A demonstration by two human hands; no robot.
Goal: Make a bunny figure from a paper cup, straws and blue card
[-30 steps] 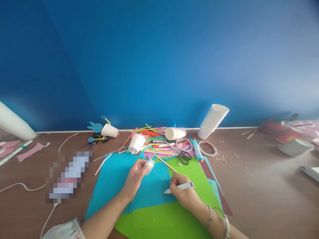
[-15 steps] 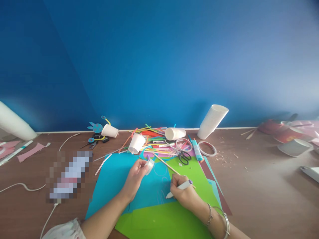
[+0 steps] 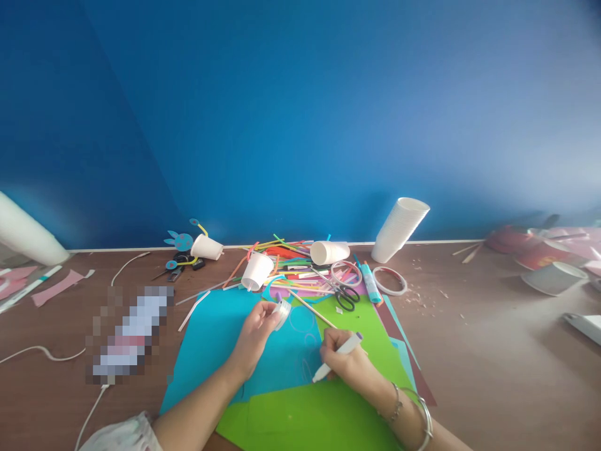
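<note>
My right hand [image 3: 345,358] is closed round a white marker [image 3: 337,357] with a purple end, its tip down at the lower edge of the blue paper [image 3: 206,351]. Faint oval outlines show on that paper beside the tip. Between the fingers and thumb of my left hand [image 3: 258,329] is a small white roll of tape [image 3: 282,314], with a purple piece at its top. Green sheets [image 3: 300,416] lie below and to the right of the blue one. A thin wooden stick [image 3: 312,308] runs toward my right hand.
Behind the paper are colored straws [image 3: 286,250], black-handled scissors [image 3: 347,297], a glue stick [image 3: 370,283] and paper cups [image 3: 257,271]. A cup stack [image 3: 400,230] leans at the wall. The left side holds a blurred-out device [image 3: 134,332] with a cable.
The marker has tilted a little, and its tip has shifted slightly down the blue paper. My left hand and the tape have stayed in place.
</note>
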